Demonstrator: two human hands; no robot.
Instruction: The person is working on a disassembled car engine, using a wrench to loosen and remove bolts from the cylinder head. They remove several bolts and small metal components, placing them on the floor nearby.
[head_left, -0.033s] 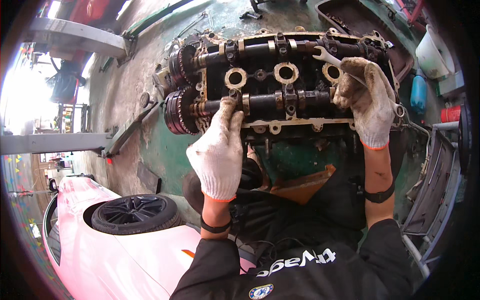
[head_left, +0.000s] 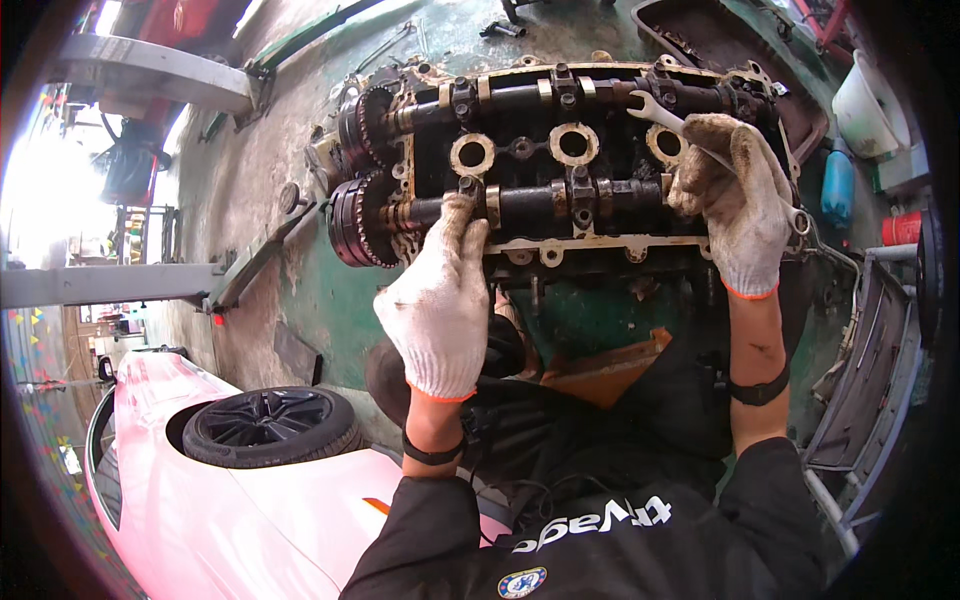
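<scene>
A cylinder head [head_left: 600, 243] with two dark camshafts lies in front of me, sprockets at its left end. My left hand [head_left: 440, 310], in a soiled white knit glove, reaches over the near camshaft [head_left: 530, 205]. Its fingers are stretched out, with the tips touching a bearing cap [head_left: 467, 187]; the thumb tip is hidden. My right hand [head_left: 738, 200], gloved alike, is closed around a combination wrench [head_left: 660, 115] above the right part of the head. The wrench's open jaw points up-left, and its ring end shows beyond the palm, off the bolts as far as I can see.
A pink car [head_left: 250, 510] with a black wheel [head_left: 270, 428] is at lower left. Grey lift arms [head_left: 110, 287] reach in from the left. A dark tray [head_left: 700, 30], white bucket [head_left: 868, 105] and blue bottle [head_left: 837, 185] lie beyond the head's right end. A metal frame [head_left: 860, 370] stands right.
</scene>
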